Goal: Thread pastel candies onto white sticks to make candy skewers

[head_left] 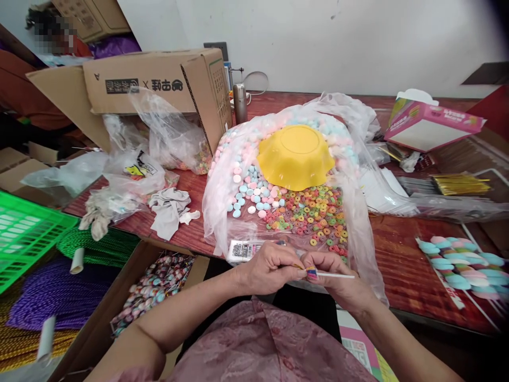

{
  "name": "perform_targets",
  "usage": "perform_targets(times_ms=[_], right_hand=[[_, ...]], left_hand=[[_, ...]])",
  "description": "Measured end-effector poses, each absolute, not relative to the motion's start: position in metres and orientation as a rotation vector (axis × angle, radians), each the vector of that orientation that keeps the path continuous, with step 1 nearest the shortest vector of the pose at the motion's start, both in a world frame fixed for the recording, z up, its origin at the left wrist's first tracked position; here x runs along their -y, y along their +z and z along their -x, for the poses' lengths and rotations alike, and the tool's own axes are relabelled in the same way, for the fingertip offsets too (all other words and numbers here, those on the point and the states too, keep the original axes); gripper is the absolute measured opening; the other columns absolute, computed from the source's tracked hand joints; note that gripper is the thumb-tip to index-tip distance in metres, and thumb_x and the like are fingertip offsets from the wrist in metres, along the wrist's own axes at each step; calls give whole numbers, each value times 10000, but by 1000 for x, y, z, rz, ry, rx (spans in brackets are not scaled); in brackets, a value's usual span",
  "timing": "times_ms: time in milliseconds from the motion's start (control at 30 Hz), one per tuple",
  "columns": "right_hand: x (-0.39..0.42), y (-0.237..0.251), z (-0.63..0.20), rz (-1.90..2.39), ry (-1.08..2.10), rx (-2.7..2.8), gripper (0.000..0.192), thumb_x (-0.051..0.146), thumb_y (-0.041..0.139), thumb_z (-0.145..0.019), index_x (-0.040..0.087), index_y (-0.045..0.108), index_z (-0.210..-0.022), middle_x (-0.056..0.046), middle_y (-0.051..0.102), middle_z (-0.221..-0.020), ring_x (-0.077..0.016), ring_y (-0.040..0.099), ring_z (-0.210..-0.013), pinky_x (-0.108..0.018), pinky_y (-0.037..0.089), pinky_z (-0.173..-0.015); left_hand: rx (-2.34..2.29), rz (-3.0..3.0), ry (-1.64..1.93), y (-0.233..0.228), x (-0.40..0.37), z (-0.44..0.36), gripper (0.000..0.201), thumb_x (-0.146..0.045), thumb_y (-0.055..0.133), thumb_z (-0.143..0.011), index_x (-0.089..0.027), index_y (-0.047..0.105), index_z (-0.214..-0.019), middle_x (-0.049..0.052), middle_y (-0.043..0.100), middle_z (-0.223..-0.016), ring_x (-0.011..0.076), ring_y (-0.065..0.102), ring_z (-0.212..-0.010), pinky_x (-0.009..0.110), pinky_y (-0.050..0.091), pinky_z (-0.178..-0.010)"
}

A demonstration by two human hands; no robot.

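In front of my body both hands meet over the table's near edge. My left hand (pixel 268 268) is closed in a pinch on a thin gold strip (pixel 297 266). Opposite it, my right hand (pixel 338 278) grips a white stick (pixel 337 275) that points to the right. A small blue and pink piece (pixel 311 272) sits at the stick's left end, between the fingertips of both hands. Just beyond lie colourful ring candies (pixel 314 212) and pastel round candies (pixel 254 196) on clear plastic. A yellow wavy-rimmed bowl (pixel 296 156) rests upside down on them.
A cardboard box (pixel 151 79) and plastic bags (pixel 170 127) stand at left, near a green basket (pixel 32 233). Candy skewers (pixel 465 265) lie at right, with gold ties (pixel 461 184) behind. Below left, a carton holds more candy (pixel 159 281). Another person (pixel 51 40) is far left.
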State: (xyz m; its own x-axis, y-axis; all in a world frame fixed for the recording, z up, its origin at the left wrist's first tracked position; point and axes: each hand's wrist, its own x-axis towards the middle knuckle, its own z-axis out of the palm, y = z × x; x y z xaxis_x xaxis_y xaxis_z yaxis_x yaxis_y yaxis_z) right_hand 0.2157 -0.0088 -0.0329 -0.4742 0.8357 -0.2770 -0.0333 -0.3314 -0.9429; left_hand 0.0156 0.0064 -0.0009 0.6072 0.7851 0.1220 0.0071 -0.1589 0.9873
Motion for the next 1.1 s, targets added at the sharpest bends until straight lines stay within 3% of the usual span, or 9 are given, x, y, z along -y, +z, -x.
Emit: perform_targets(times_ms=[167, 233, 300, 400, 467, 733, 900, 1100], right_hand=[[-2, -25, -220, 962, 1779, 1771, 420, 560, 614, -860, 180, 519, -709, 28, 465, -662, -110, 391, -607, -241, 307, -568], [-3, -17, -219, 892, 1426, 2068, 320, 432, 519, -953, 183, 529, -753, 1, 533, -729, -131, 468, -673, -260, 364, -621], [0, -9, -215, 764, 883, 2314, 189, 241, 442, -974, 184, 562, -839, -33, 589, -800, -163, 520, -768, -301, 410, -704], [9, -2, -209, 538, 206, 2486, 248, 46, 384, -893, 156, 599, -951, -71, 623, -831, -206, 539, -847, -391, 426, -811], [14, -1, -207, 423, 18, 2536, 264, 29, 383, -883, 139, 617, -938, -73, 624, -805, -213, 543, -832, -422, 421, -829], [23, 5, -205, 171, 14, 2579, 285, 96, 401, -950, 92, 669, -1048, -74, 650, -805, -216, 578, -855, -443, 416, -837], [27, -1, -203, 228, 102, 2585, 198, 96, 486, -944, 133, 680, -957, -33, 646, -792, -189, 574, -887, -413, 394, -830], [32, 6, -199, 204, 117, 2587, 292, 140, 389, -1001, 151, 673, -934, -41, 664, -803, -184, 578, -934, -413, 400, -858]], left_hand=[[-625, -1489, 530, -9, -18, -8, 239, -326, 680, -776, -124, 728, -656, 12, 580, -569, 92, 495, -539, 209, 400, -533], [-657, -1290, 411, -16, -22, -5, 220, -331, 736, -708, -118, 724, -652, -11, 576, -549, 74, 501, -487, 187, 405, -485], [-700, -1072, 325, -23, -25, -1, 217, -328, 785, -635, -119, 728, -654, -14, 615, -556, 67, 510, -438, 177, 415, -438], [-676, -901, 217, -30, -25, 3, 212, -285, 835, -559, -124, 744, -665, -6, 656, -545, 64, 511, -401, 156, 398, -378], [-622, -895, 120, -33, -24, 5, 213, -264, 856, -545, -133, 758, -681, -10, 660, -531, 73, 536, -410, 145, 420, -373], [-407, -920, -136, -37, -29, 2, 245, -263, 893, -519, -130, 758, -674, 0, 694, -557, 116, 607, -440, 190, 524, -411], [-361, -1041, -193, -27, -28, 0, 297, -305, 933, -489, -132, 747, -643, -7, 674, -533, 111, 596, -439, 183, 512, -418], [-313, -1009, -220, -31, -22, -2, 381, -289, 951, -439, -121, 733, -703, -9, 693, -589, 139, 645, -509, 203, 537, -467]])
